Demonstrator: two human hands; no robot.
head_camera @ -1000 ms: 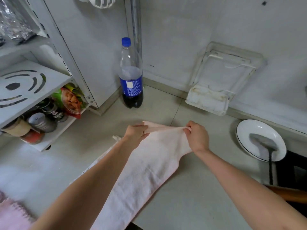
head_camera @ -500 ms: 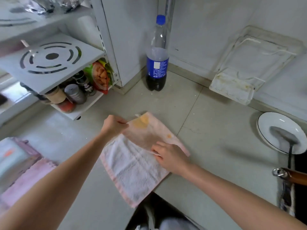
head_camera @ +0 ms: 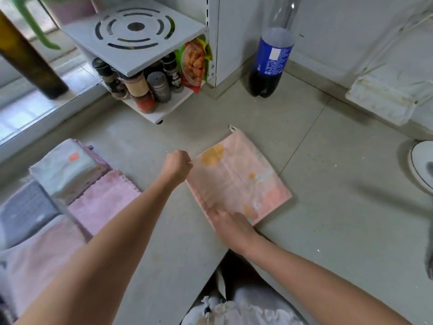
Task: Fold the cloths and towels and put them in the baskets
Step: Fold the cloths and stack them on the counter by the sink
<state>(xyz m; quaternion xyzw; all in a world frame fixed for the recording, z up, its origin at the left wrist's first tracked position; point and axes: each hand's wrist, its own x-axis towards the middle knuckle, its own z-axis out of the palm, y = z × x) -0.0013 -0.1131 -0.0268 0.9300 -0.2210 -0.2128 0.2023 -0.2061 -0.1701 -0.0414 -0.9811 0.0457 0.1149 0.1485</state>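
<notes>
A pale pink towel (head_camera: 236,181) with orange spots lies folded flat on the grey counter (head_camera: 328,207), a small loop at its far corner. My left hand (head_camera: 177,166) is closed, pinching the towel's left edge. My right hand (head_camera: 230,225) lies flat, fingers spread, on the towel's near corner. At the left, a folded white cloth (head_camera: 63,170) sits on a pink towel (head_camera: 103,200). Beside them is a grey basket (head_camera: 25,212), only partly in view.
A white rack (head_camera: 140,36) with spice jars (head_camera: 140,87) and a snack bag stands at the back. A cola bottle (head_camera: 269,62) stands in the corner. A white tray (head_camera: 384,99) leans on the wall and a white plate (head_camera: 421,165) is at right.
The towel, held up by its far edge a second ago, has been folded over itself and now lies flat as a smaller square. The view has shifted left, showing the stacked cloths.
</notes>
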